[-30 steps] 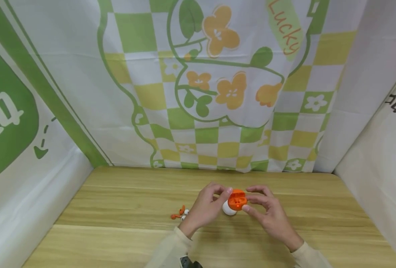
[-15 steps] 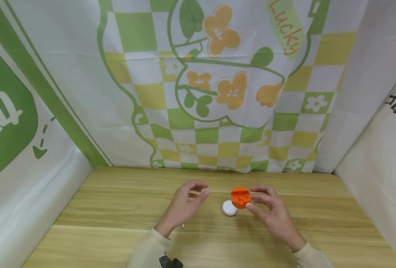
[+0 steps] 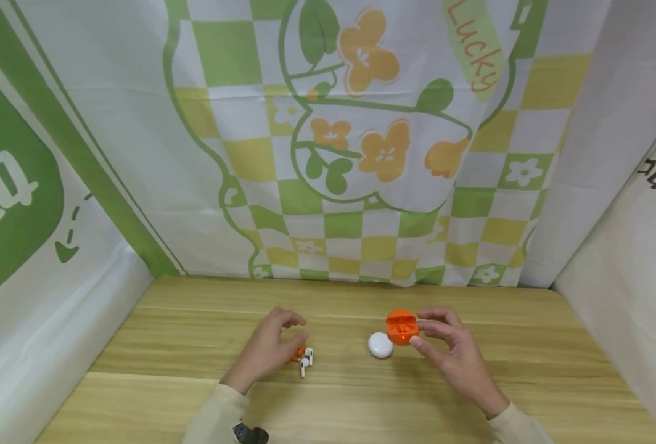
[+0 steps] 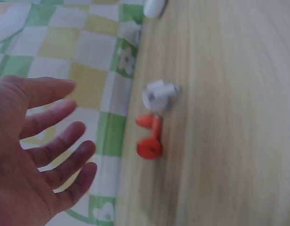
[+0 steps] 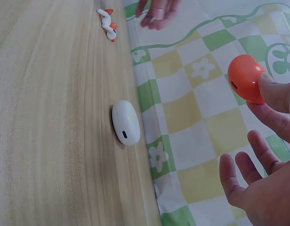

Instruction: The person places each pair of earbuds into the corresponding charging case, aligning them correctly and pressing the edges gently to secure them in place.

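My right hand pinches an orange earbud charging case between thumb and fingers, above the table. Its lid stands up, and the earbud slots inside face the head camera. In the right wrist view the thumb presses the side of the orange case. My left hand hovers over the left side with relaxed fingers and holds nothing. Close below it lie orange earbuds, partly hidden by the hand in the head view. White earbuds lie right beside them on the wood.
A closed white charging case lies on the wooden table, just left of the orange case. Behind the table hangs a checked, flowered cloth. White cloth sides stand at left and right.
My left hand has left the orange case and moved left to the earbuds. The right hand keeps the case and has shifted slightly right, bringing more of the white case into view.
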`<state>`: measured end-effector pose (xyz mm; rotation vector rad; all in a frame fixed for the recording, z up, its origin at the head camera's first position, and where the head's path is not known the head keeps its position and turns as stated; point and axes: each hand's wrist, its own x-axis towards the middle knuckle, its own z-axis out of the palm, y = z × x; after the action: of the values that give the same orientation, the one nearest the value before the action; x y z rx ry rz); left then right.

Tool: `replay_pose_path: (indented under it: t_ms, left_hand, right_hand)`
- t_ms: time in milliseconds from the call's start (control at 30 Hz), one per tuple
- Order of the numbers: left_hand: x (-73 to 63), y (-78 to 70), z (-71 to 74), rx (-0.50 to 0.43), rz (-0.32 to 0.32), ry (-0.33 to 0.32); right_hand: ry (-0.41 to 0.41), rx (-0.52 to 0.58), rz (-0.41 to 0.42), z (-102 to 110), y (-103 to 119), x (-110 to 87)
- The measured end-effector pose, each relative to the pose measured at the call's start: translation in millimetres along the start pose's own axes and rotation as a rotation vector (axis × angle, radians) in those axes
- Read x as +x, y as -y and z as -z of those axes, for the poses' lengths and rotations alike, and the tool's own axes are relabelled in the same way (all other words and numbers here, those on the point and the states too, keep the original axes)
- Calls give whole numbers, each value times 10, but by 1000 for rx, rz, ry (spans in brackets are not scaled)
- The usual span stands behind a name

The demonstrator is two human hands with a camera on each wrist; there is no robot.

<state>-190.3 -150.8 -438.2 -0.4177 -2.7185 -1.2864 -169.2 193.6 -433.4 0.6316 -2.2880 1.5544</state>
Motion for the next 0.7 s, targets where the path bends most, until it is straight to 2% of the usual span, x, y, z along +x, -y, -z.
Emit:
replay_pose_path:
  t_ms: [133,367,500,700]
  left_hand:
    - [-28,93,4,107,15,21]
    - [-14,201,-48,283,-17,82]
    - [-4,204,-76,351,-59,95]
    - [16,192,-102,394,-103,81]
  right_hand:
    - [-5,-4,-6,-2,4,-2]
    - [-3,-22,-14,-10,1,-10]
    - [-5,-18,-4,-20,-3,-14]
    - [-5,-13,7,-30,-5,-19]
